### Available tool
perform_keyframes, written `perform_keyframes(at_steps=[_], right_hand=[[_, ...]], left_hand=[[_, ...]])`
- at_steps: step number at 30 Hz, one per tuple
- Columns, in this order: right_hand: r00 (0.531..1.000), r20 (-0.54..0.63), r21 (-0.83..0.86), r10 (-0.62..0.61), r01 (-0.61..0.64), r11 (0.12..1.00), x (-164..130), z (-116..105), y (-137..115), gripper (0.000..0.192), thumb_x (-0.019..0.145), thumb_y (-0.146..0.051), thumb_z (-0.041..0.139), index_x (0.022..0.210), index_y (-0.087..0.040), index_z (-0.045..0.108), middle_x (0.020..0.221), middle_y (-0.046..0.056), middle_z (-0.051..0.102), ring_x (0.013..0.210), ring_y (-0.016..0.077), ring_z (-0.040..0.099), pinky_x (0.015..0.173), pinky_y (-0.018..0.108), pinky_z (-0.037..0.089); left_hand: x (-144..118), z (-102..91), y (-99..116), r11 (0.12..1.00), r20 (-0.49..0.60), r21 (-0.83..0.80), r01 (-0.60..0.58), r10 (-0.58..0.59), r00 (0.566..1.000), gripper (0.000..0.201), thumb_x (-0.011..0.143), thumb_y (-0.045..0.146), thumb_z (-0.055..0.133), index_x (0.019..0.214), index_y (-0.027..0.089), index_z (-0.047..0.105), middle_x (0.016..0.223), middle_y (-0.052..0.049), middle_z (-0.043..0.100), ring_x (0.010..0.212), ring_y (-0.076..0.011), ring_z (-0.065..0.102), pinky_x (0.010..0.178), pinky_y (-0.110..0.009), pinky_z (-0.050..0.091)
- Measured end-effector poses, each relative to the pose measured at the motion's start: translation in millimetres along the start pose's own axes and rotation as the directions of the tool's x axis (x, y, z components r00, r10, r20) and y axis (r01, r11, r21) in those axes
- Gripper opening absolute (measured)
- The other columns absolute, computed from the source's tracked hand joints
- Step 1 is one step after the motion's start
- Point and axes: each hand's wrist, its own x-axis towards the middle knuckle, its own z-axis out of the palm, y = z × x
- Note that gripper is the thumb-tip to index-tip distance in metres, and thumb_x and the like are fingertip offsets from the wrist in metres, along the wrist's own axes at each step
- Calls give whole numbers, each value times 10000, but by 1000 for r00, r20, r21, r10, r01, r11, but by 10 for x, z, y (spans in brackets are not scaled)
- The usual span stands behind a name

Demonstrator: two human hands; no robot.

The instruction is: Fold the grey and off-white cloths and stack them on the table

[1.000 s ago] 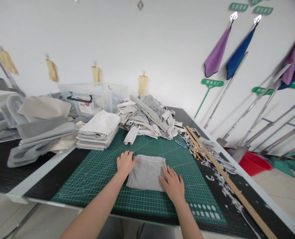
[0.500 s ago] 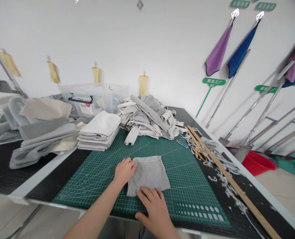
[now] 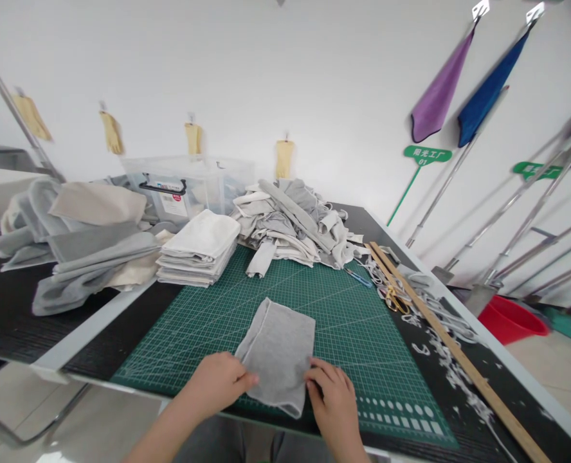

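A grey folded cloth (image 3: 278,350) lies on the green cutting mat (image 3: 353,328), turned at an angle, with its near end at the mat's front edge. My left hand (image 3: 218,384) pinches the cloth's near left corner. My right hand (image 3: 331,400) grips its near right edge, where the fabric curls up.
A neat stack of folded cloths (image 3: 199,249) and a loose heap of grey and white pieces (image 3: 292,222) sit at the mat's far side. Yellow scissors (image 3: 395,299), a wooden ruler (image 3: 447,350) and fabric trimmings lie to the right. A clear plastic box (image 3: 184,186) stands behind.
The cloth has been rotated and pulled toward the near edge of the mat. Both hands slid back with it from its sides to its near corners.
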Motion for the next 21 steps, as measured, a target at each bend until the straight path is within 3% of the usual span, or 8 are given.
perform_keyframes(at_steps=[2,5,7,10,14,17,21], right_hand=[[999,3,12,-36,36,999,-27,3,44,262,716,-167,384,871,-279,564,1086,6,516,986,198,450,856,422,274],[959,107,73,-262,255,964,-78,-22,58,412,672,-275,481,1083,-297,462,1214,18,409,1076,214,385,908,418,228],[911,194,110,-364,348,931,-106,-39,25,541,603,-389,562,1123,-329,422,1229,8,396,1068,223,397,908,400,240],[926,191,97,-325,312,945,-126,-34,-53,456,585,-424,591,1027,-353,504,1138,-14,497,999,207,461,879,372,284],[950,92,128,-300,287,949,-136,25,-127,141,720,-285,488,813,-270,594,918,-10,612,871,153,524,772,289,369],[972,5,172,-236,232,957,-156,73,-157,165,762,-237,416,732,-219,577,773,10,622,745,139,545,671,252,402],[982,-27,237,-185,187,953,-190,100,-160,196,783,-266,378,748,-214,563,684,9,609,646,127,553,574,212,414]], left_hand=[[-33,-69,62,999,32,21,-47,46,998,420,749,495,328,610,223,616,617,-21,586,643,-169,531,576,-262,354],[-55,-112,190,990,-48,-14,-143,142,989,271,677,456,483,847,274,590,824,-9,580,800,-183,504,687,-292,363],[-59,-77,272,968,-93,-36,-247,243,966,465,593,433,583,1030,305,488,1026,-9,514,941,-204,440,809,-339,319],[-51,46,358,930,-78,-59,-363,358,930,594,580,382,613,1124,297,392,1175,-13,411,1045,-213,360,905,-371,234],[-37,194,430,945,-99,-82,-317,309,946,415,682,263,528,1083,286,425,1117,3,462,988,-180,400,855,-322,300],[-34,250,483,954,-129,-81,-290,278,952,377,693,248,511,1062,271,442,1070,-5,494,939,-183,426,806,-313,336],[-26,312,489,968,-195,-69,-242,225,955,338,716,211,465,1049,274,453,1122,3,469,963,-193,420,796,-319,344]])
